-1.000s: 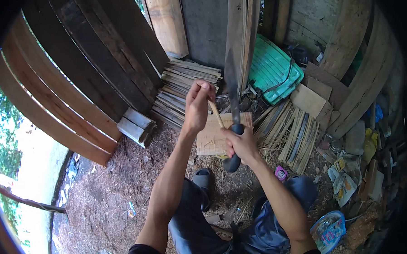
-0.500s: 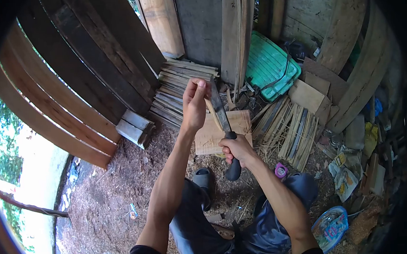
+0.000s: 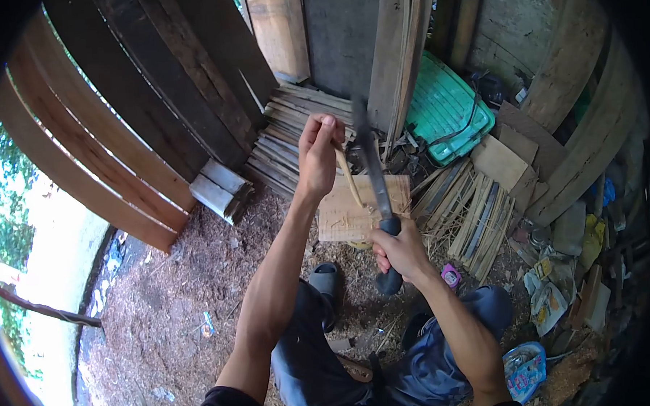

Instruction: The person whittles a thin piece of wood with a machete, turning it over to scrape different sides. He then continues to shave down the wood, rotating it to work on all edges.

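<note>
Raised in front of me, my left hand (image 3: 318,152) is closed around the upper end of a thin, pale bamboo strip (image 3: 349,179), which slants down over a square wooden board (image 3: 338,223). My right hand (image 3: 403,252) grips the black handle of a long machete (image 3: 376,168). Its dark blade points up and away, to the right of the strip with a gap between them, and its tip is blurred. Light shavings lie on the board.
Stacked strips (image 3: 282,143) lie against the plank wall. More strips (image 3: 478,214) are spread at right, near a green plastic lid (image 3: 448,110) and cardboard (image 3: 499,160). A pink tape measure (image 3: 451,276) and a blue-rimmed tub (image 3: 524,372) sit by my right leg.
The machete has swung right, away from the bamboo strip, and stands more upright. My right hand has shifted right and slightly down. My left hand still holds the strip.
</note>
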The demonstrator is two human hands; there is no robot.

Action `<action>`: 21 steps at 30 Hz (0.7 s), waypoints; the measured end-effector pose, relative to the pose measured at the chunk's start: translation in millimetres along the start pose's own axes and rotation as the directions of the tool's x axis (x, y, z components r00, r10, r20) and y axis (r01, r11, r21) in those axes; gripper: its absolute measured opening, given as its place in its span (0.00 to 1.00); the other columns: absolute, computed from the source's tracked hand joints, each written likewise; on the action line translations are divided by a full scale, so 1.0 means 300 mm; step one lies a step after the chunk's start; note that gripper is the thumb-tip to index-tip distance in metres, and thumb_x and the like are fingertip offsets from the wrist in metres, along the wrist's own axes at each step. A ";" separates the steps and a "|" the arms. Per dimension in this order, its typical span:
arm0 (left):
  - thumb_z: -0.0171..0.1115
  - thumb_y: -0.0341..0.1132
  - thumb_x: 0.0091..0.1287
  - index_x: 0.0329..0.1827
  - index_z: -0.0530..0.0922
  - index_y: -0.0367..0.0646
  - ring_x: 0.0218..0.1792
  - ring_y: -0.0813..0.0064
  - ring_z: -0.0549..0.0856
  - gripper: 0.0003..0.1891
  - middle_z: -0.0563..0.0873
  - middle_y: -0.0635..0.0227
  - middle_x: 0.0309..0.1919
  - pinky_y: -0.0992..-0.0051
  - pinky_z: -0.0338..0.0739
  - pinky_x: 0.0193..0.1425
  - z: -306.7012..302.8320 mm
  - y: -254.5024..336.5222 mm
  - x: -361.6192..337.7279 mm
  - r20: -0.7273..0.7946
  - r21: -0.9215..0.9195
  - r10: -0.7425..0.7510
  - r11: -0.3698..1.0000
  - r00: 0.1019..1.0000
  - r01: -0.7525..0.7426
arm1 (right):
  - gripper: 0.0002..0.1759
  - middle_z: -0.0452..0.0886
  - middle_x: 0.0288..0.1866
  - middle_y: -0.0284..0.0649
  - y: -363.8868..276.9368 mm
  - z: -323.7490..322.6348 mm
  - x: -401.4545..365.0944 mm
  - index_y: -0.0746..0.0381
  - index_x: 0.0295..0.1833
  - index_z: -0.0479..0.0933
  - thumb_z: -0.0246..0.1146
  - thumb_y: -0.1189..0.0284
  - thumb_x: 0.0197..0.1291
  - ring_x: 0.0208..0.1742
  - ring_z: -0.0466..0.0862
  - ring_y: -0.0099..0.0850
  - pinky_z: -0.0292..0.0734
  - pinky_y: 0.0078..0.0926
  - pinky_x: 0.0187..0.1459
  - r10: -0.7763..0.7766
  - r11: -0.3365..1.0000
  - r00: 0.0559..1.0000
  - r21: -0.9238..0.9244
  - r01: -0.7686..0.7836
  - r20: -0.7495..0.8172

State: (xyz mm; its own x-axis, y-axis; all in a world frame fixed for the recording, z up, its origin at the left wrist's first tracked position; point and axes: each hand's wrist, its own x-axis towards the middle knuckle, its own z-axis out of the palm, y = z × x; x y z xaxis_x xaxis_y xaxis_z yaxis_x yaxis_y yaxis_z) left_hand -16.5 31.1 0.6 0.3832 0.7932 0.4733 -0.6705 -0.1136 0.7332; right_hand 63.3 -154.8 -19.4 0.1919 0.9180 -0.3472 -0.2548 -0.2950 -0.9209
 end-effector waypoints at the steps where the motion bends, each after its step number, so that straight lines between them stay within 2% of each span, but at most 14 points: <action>1: 0.51 0.37 0.71 0.38 0.70 0.44 0.32 0.84 0.67 0.07 0.71 0.75 0.28 0.82 0.61 0.40 0.001 0.004 -0.002 -0.007 0.007 -0.010 1.000 1.000 0.011 | 0.08 0.69 0.14 0.33 0.005 0.007 -0.006 0.65 0.25 0.66 0.57 0.78 0.53 0.10 0.68 0.21 0.65 0.24 0.12 -0.085 0.996 0.994 0.000 0.085 -0.073; 2: 0.51 0.37 0.71 0.38 0.70 0.44 0.32 0.84 0.67 0.07 0.71 0.75 0.28 0.82 0.61 0.40 -0.001 0.010 -0.007 -0.011 0.009 -0.008 1.000 1.000 0.008 | 0.08 0.69 0.14 0.33 0.012 0.007 -0.008 0.65 0.25 0.66 0.57 0.78 0.53 0.10 0.68 0.21 0.65 0.24 0.12 -0.085 0.996 0.994 -0.002 0.085 -0.068; 4: 0.50 0.36 0.71 0.37 0.70 0.43 0.32 0.84 0.67 0.07 0.70 0.75 0.28 0.81 0.61 0.41 0.006 0.010 -0.008 -0.099 0.075 -0.017 0.997 0.995 0.025 | 0.07 0.69 0.14 0.33 0.037 -0.008 -0.010 0.65 0.25 0.67 0.57 0.78 0.53 0.10 0.68 0.20 0.66 0.24 0.12 0.141 0.987 0.989 -0.080 -0.137 0.049; 5: 0.50 0.35 0.71 0.36 0.69 0.43 0.32 0.84 0.67 0.06 0.70 0.75 0.27 0.81 0.61 0.41 -0.018 0.000 0.003 -0.082 -0.017 0.029 0.999 0.996 -0.030 | 0.07 0.69 0.14 0.32 0.067 -0.016 0.004 0.65 0.25 0.67 0.57 0.78 0.53 0.10 0.69 0.21 0.66 0.24 0.11 0.155 0.986 0.987 -0.061 -0.152 0.050; 6: 0.50 0.35 0.71 0.36 0.69 0.43 0.32 0.83 0.67 0.06 0.70 0.75 0.27 0.81 0.61 0.41 -0.023 0.007 0.001 -0.058 -0.029 0.034 0.999 0.998 -0.035 | 0.07 0.69 0.14 0.32 0.057 -0.024 0.001 0.65 0.25 0.67 0.57 0.78 0.53 0.10 0.69 0.21 0.66 0.24 0.11 0.148 0.988 0.988 -0.057 -0.146 0.041; 8: 0.50 0.35 0.72 0.36 0.69 0.43 0.32 0.83 0.67 0.06 0.70 0.75 0.27 0.81 0.61 0.41 -0.046 0.002 0.004 -0.042 -0.053 0.058 0.997 0.997 -0.060 | 0.07 0.69 0.14 0.32 0.031 -0.035 0.004 0.65 0.25 0.67 0.57 0.78 0.53 0.10 0.69 0.22 0.65 0.25 0.11 0.223 0.968 0.963 0.082 -0.237 0.149; 9: 0.50 0.35 0.72 0.36 0.69 0.43 0.32 0.83 0.67 0.06 0.70 0.75 0.27 0.81 0.61 0.41 -0.036 0.004 0.004 -0.046 -0.053 0.061 0.997 0.997 -0.063 | 0.07 0.69 0.14 0.32 0.029 -0.035 0.001 0.65 0.25 0.67 0.57 0.78 0.53 0.10 0.69 0.22 0.65 0.25 0.11 0.224 0.968 0.963 0.078 -0.238 0.151; 11: 0.50 0.35 0.72 0.37 0.69 0.43 0.34 0.80 0.68 0.06 0.70 0.72 0.29 0.78 0.61 0.43 -0.017 0.002 0.002 -0.050 -0.024 0.069 0.997 0.996 -0.070 | 0.07 0.69 0.14 0.33 0.035 -0.025 -0.004 0.65 0.26 0.67 0.58 0.78 0.53 0.10 0.70 0.23 0.65 0.26 0.11 0.030 0.987 0.995 -0.161 -0.015 0.093; 12: 0.50 0.35 0.72 0.37 0.69 0.43 0.34 0.80 0.68 0.06 0.70 0.72 0.29 0.78 0.61 0.43 -0.013 -0.002 -0.003 -0.052 -0.022 0.064 0.998 0.997 -0.065 | 0.07 0.69 0.14 0.33 0.059 -0.018 0.001 0.65 0.26 0.67 0.58 0.78 0.53 0.10 0.70 0.23 0.65 0.26 0.11 0.035 0.987 0.995 -0.158 -0.020 0.093; 14: 0.51 0.37 0.72 0.38 0.70 0.43 0.33 0.83 0.68 0.08 0.72 0.74 0.30 0.82 0.61 0.42 -0.002 -0.009 -0.009 -0.075 -0.009 0.063 0.998 0.995 -0.064 | 0.08 0.70 0.14 0.34 0.135 -0.008 0.030 0.65 0.24 0.67 0.57 0.78 0.53 0.10 0.70 0.24 0.65 0.26 0.11 0.043 0.983 0.999 -0.177 -0.048 -0.033; 15: 0.51 0.37 0.71 0.38 0.70 0.43 0.33 0.83 0.68 0.08 0.72 0.73 0.30 0.81 0.61 0.41 -0.013 -0.004 -0.004 -0.070 0.019 0.081 0.997 0.994 -0.080 | 0.08 0.69 0.13 0.35 0.134 -0.011 0.036 0.66 0.23 0.67 0.58 0.78 0.52 0.09 0.70 0.25 0.66 0.26 0.11 0.131 0.986 0.991 -0.103 -0.134 -0.037; 16: 0.51 0.37 0.72 0.38 0.70 0.43 0.32 0.83 0.67 0.08 0.71 0.73 0.29 0.81 0.61 0.41 -0.019 -0.002 -0.005 -0.110 0.013 0.075 0.997 0.991 -0.074 | 0.08 0.69 0.13 0.35 0.126 -0.017 0.035 0.66 0.23 0.67 0.58 0.78 0.52 0.09 0.70 0.25 0.66 0.26 0.11 0.126 0.987 0.991 -0.100 -0.129 -0.041; 19: 0.51 0.36 0.72 0.38 0.70 0.43 0.33 0.82 0.68 0.07 0.72 0.72 0.29 0.81 0.62 0.42 -0.046 0.012 0.003 -0.084 -0.025 0.073 0.997 0.994 -0.076 | 0.08 0.70 0.12 0.37 0.059 -0.030 0.019 0.67 0.23 0.68 0.58 0.78 0.51 0.09 0.71 0.26 0.66 0.27 0.11 0.131 0.972 0.991 -0.196 -0.129 -0.001; 21: 0.51 0.37 0.71 0.38 0.70 0.43 0.33 0.81 0.68 0.07 0.71 0.72 0.29 0.79 0.62 0.43 -0.046 0.003 0.007 -0.077 -0.032 0.080 0.996 0.994 -0.083 | 0.09 0.71 0.12 0.37 0.044 -0.025 -0.001 0.68 0.24 0.69 0.58 0.76 0.51 0.10 0.72 0.27 0.67 0.28 0.12 -0.014 0.943 1.000 -0.333 0.014 0.004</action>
State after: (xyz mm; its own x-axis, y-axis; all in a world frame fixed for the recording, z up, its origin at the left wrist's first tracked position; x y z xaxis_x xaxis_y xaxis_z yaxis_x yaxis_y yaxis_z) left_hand -24.9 40.9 -4.4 0.2782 0.8255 0.4911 -0.7200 -0.1592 0.6754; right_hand 67.0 -161.0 -32.8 0.1919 0.9228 -0.3341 0.0777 -0.3536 -0.9322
